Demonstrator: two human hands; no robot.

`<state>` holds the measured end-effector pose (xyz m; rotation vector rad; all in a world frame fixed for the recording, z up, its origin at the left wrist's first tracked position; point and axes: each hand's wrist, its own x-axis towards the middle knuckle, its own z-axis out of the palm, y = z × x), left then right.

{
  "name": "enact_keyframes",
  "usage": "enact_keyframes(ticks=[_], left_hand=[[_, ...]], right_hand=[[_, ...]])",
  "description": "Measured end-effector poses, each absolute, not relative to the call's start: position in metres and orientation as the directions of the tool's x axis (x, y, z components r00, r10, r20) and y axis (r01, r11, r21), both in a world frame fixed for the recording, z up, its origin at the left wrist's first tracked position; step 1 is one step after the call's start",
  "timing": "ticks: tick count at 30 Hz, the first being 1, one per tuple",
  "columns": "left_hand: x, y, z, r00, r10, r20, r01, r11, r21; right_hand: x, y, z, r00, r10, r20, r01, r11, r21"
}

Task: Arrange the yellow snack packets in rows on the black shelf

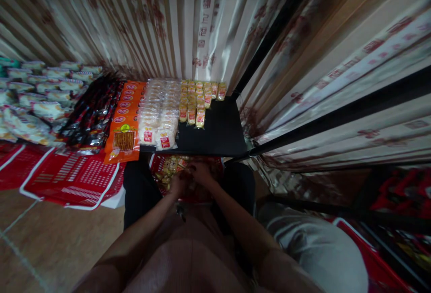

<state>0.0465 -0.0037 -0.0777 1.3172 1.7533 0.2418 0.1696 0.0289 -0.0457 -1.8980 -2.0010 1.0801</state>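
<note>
My left hand point(178, 182) and my right hand point(201, 172) are close together over a red basket point(220, 163) between my knees. Small yellow-wrapped snack packs point(171, 163) lie in the basket, around the fingers. Both hands look closed with bent fingers; shadow hides what is in them. Just beyond, a black shelf point(218, 133) carries rows of similar yellow snack packs point(191, 113), some stacked. Left of these stand clear-wrapped white packs point(158, 135) with red labels.
Orange snack bags point(124, 117), dark red-black packets point(90, 113) and white bags point(47, 86) fill the shelf's left. A red basket point(77, 176) hangs or stands below. Black bars point(279, 142) and a pleated curtain point(208, 23) bound the right and back. A white sack-like thing point(316, 248) is at right.
</note>
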Motion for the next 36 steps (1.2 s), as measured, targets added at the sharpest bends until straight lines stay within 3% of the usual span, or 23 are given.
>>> enact_keyframes(ticks=[3, 7, 11, 15, 18, 21, 24, 31, 36], left_hand=[[0.044, -0.006, -0.064, -0.006, 0.832, -0.554, 0.466, 0.493, 0.735], [0.038, -0.006, -0.038, 0.117, 0.749, -0.652, -0.088, 0.662, 0.744], [0.037, -0.002, -0.014, 0.194, 0.806, -0.559, -0.262, 0.592, 0.762], [0.04, 0.009, 0.005, 0.175, 0.89, -0.422, -0.133, 0.446, 0.885], [0.038, 0.024, 0.02, 0.166, 0.94, -0.298, 0.158, 0.272, 0.949], [0.037, 0.042, 0.039, 0.215, 0.954, -0.207, 0.417, 0.102, 0.903], [0.042, 0.057, 0.058, 0.277, 0.947, -0.161, 0.551, -0.019, 0.834], [0.074, 0.087, 0.081, 0.312, 0.937, -0.158, 0.72, -0.125, 0.683], [0.108, 0.109, 0.087, 0.23, 0.97, -0.078, 0.615, -0.082, 0.785]], right_hand=[[0.18, 0.03, -0.031, -0.201, 0.947, -0.249, 0.731, -0.024, -0.682], [0.194, 0.031, -0.019, -0.187, 0.975, -0.123, 0.59, 0.012, -0.808], [0.203, 0.033, -0.011, -0.139, 0.98, -0.139, 0.402, -0.072, -0.913], [0.21, 0.036, 0.005, -0.107, 0.984, -0.141, 0.431, -0.082, -0.899], [0.217, 0.036, 0.027, -0.146, 0.986, 0.082, 0.656, 0.159, -0.738], [0.223, 0.035, 0.049, -0.33, 0.914, 0.238, 0.741, 0.407, -0.534], [0.226, 0.035, 0.06, -0.461, 0.859, 0.224, 0.734, 0.511, -0.447], [0.233, 0.046, 0.048, -0.317, 0.91, 0.266, 0.8, 0.408, -0.44], [0.241, 0.071, 0.038, 0.078, 0.965, 0.249, 0.769, 0.1, -0.631]])
